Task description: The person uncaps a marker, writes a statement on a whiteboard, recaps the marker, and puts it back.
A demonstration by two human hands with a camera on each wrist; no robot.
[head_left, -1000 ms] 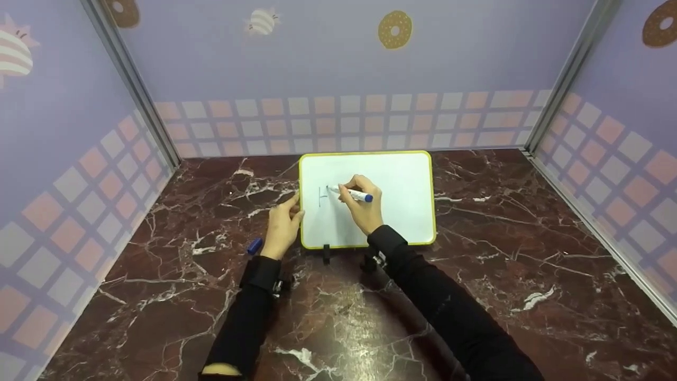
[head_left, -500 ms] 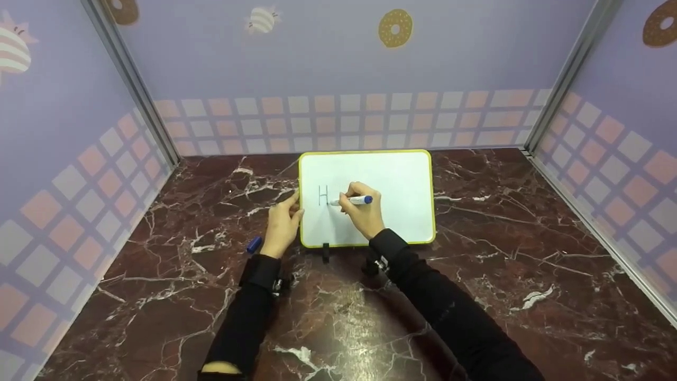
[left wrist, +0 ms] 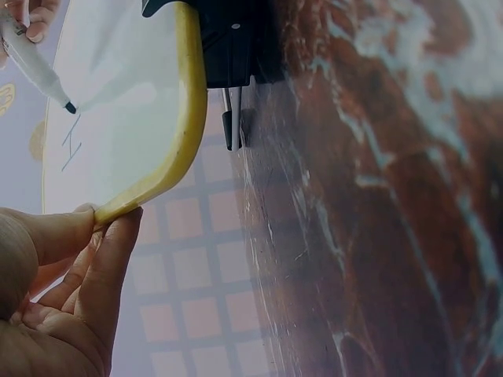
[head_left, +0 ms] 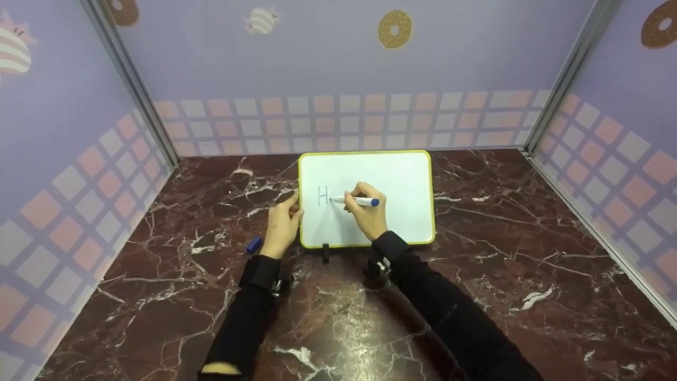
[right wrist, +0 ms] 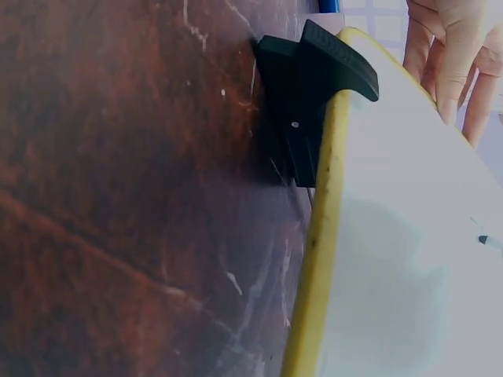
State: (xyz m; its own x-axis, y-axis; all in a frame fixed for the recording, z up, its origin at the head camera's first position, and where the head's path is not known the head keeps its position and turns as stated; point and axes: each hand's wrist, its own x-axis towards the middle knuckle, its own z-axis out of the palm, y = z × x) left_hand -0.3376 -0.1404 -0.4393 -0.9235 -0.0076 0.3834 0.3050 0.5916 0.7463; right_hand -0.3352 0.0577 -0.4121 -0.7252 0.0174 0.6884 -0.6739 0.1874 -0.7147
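Observation:
A small whiteboard with a yellow frame stands tilted back on the table, a blue letter H written at its left. My left hand pinches the board's left edge; in the left wrist view the thumb lies on the front and the fingers behind. My right hand grips a white marker with a blue end like a pen. The dark tip is close to the board just right of the H. In the right wrist view only the marker's tip shows at the edge.
A blue marker cap lies on the dark red marble table, left of my left wrist. A black stand foot clips the board's lower edge. Patterned purple panels enclose the table at the back and both sides.
My right hand drew the second upright of the H downward, then shifted slightly right with the marker. The left hand stays on the board's edge.

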